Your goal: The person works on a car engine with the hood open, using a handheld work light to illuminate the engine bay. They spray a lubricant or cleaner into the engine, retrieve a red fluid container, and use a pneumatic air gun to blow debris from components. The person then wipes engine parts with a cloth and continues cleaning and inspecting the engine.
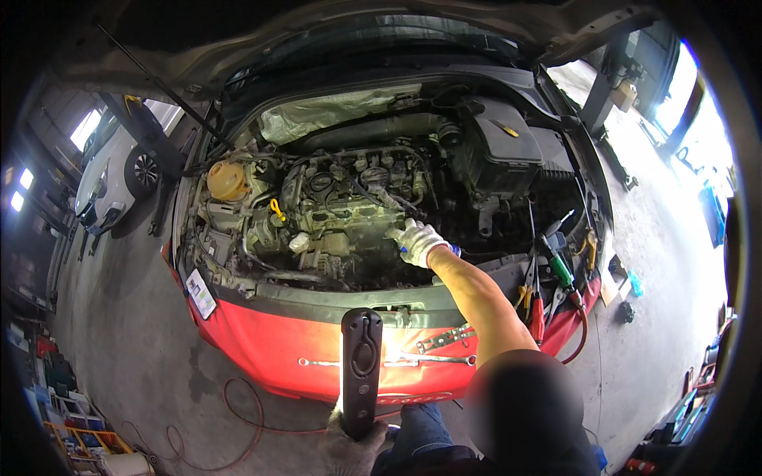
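Observation:
My left hand (355, 448), in a dark glove, is wrapped round the lower end of a black inspection work light (362, 373). The light stands upright in front of the red fender cover (270, 337) and throws a bright glow on it. My right hand (419, 243), in a white glove, reaches over the front of the engine (349, 218). Its fingers are curled close to the engine's front side; a bit of blue shows by the palm, and whatever they hold is hidden. A yellow dipstick handle (277, 209) sticks up left of that hand.
Wrenches (432, 359) lie on the fender cover. At the right front corner are red-handled pliers (537, 317) and a green air tool (560, 270) with a red hose. A phone (201, 294) rests at the left edge. The coolant tank (227, 182) and airbox (500, 147) flank the engine.

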The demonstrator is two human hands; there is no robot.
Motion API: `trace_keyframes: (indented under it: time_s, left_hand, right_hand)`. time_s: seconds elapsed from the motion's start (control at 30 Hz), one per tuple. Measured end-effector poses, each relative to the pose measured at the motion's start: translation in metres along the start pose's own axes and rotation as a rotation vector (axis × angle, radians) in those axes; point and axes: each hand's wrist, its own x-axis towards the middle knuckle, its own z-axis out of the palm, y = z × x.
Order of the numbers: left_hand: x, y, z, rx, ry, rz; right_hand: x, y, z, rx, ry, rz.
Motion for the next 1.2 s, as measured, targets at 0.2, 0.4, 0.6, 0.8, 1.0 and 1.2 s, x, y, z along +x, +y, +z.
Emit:
trace_keyframes:
  time_s: [0.2,0.4,0.6,0.8,1.0,1.2]
  left_hand:
    - [0.013,-0.022,0.007,0.145,0.061,0.175]
    - [0.006,0.004,-0.003,0.054,-0.001,0.015]
    - [0.014,-0.017,-0.002,0.043,-0.022,0.036]
    - [0.013,-0.022,-0.007,-0.012,-0.011,0.087]
    - [0.010,0.002,-0.024,-0.018,-0.023,-0.013]
    - [0.017,0.007,-0.029,-0.035,-0.018,-0.067]
  right_hand:
    - [0.007,-0.010,0.002,-0.040,0.012,-0.061]
    - [0.009,0.000,0.008,-0.011,0.051,0.031]
    - [0.008,-0.009,0.006,-0.057,0.046,-0.001]
    - [0.009,-0.005,0.009,-0.057,0.014,0.040]
    - [0.013,-0.014,0.000,-0.042,-0.024,0.025]
    - [0.042,-0.041,0.002,-0.055,-0.034,-0.052]
